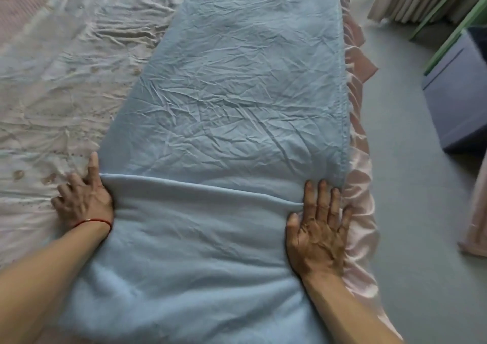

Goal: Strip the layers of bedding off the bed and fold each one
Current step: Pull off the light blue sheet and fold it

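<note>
Blue blanket (237, 101): laid as a long narrow strip down the bed, running from under both hands away toward the far end; its near end is doubled back, and a fold edge (200, 185) is seen crossing between the two hands.
Left hand (83, 198): placed at the left end of the fold edge, fingers spread and resting on the sheet just beside the blanket; nothing is gripped. A red string bracelet (92, 222) is worn at the wrist.
Right hand (319, 227): laid flat on the folded layer at its right border, fingers straight and together, palm pressing down.
Floral sheet (60, 85): left on the bed, wrinkled, to the left of the left hand.
Pink satin ruffle (361, 206): hung along the bed edge, just right of the right hand.
Blue stool (458, 101): stood on the floor, well to the right.
Step in hand: judged to be the crosswise folding of the blanket, the first lap being flattened.
Next move: the doubled end is probably to be gripped at both corners and turned over again toward the far end, borders kept aligned.
</note>
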{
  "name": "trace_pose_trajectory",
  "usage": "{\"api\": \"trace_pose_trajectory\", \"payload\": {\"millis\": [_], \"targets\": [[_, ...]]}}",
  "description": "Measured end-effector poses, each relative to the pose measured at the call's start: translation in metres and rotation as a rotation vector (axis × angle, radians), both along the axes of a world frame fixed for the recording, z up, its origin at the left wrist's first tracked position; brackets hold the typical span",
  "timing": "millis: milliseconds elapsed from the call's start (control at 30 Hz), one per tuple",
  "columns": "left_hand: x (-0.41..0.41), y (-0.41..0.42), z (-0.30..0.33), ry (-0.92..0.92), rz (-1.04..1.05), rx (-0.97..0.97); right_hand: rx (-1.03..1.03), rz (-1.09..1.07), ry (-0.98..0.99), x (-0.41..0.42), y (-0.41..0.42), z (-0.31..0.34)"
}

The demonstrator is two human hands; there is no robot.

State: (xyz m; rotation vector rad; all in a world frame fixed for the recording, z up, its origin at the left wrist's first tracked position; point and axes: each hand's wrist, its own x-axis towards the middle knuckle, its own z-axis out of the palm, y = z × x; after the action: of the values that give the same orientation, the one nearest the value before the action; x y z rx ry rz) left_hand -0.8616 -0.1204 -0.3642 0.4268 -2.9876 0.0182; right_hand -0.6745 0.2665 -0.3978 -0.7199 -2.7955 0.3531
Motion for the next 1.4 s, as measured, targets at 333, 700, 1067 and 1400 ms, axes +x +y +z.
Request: {"api": "trace_pose_trajectory", "payload": {"millis": [333,700,1067,1400], "targets": [[0.119,0.164,0.04,-0.18,0.03,0.308,-0.039,0.345,-0.11,0.013,0.03,0.044],[0.11,0.195,0.012,-0.418,0.128,0.194,0.073,0.938,-0.219,-0.073,0.033,0.031],[0.111,0.194,-0.008,-0.338,0.148,0.099,0.009,0.967,-0.268,-0.081,0.024,0.022],[0.134,0.251,0.032,-0.366,0.665,0.126,-0.068,1.147,-0.43,-0.086,0.038,0.043]]}}
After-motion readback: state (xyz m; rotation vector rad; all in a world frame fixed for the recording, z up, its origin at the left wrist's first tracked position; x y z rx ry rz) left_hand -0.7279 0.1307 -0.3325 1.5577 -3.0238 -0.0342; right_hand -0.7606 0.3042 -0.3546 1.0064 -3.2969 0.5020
